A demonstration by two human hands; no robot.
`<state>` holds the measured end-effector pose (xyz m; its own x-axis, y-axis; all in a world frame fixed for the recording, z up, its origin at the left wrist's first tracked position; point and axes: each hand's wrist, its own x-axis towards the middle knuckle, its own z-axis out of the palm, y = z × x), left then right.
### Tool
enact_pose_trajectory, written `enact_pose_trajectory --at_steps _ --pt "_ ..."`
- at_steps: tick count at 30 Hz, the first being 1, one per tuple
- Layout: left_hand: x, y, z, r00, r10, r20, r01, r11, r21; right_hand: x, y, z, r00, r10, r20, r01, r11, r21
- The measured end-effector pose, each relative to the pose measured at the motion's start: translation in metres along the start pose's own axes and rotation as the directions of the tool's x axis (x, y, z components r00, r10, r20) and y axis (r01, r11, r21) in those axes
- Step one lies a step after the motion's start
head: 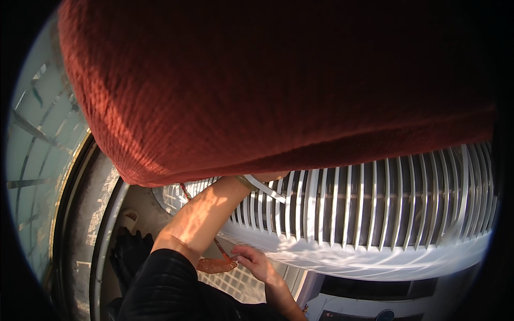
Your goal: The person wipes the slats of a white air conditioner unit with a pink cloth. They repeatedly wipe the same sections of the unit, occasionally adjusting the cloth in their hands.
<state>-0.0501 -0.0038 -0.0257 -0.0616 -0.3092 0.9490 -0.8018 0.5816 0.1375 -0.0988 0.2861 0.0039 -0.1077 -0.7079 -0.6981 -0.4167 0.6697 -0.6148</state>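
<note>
A large red textured cloth (241, 88) fills the upper part of the head view. From a black sleeve my left forearm reaches up to the cloth's lower edge, with a band at the wrist; only a strip of my left hand (277, 175) shows, the rest is hidden under the cloth. A white bar (267, 189) slants beside that wrist. Lower down, my right hand (253, 261) has its thumb and fingers bent at the end of a patterned cord (220, 248) and an orange mesh item (215, 265); whether they pinch it is unclear.
A white grille of parallel bars (361, 204) runs across the right, above a pale curved ledge (353, 261). A metal-edged window frame (105, 244) and tinted glass panels (36, 148) stand at the left. A dark ruffled item (130, 250) lies beside my left sleeve.
</note>
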Motion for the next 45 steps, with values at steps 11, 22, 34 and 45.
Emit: enact_pose_trajectory --at_steps 11,22,34,45 --pt "-0.009 0.022 0.005 0.983 -0.183 -0.035 0.179 0.980 -0.088 -0.003 0.013 -0.002 1.000 -0.017 -0.013 0.016 0.997 -0.069" --pt "-0.012 0.022 -0.019 0.733 -0.542 0.411 0.590 0.206 -0.781 0.004 0.039 -0.003 0.999 -0.040 -0.010 0.040 0.999 -0.006" --pt "0.023 -0.010 -0.039 0.843 -0.320 0.431 0.527 0.338 -0.780 0.007 0.022 -0.006 0.999 0.004 0.033 -0.001 0.994 -0.106" --pt "0.014 -0.023 -0.033 0.880 -0.302 0.367 0.417 0.119 -0.901 0.013 0.013 -0.006 0.998 0.024 0.062 -0.019 0.996 -0.084"
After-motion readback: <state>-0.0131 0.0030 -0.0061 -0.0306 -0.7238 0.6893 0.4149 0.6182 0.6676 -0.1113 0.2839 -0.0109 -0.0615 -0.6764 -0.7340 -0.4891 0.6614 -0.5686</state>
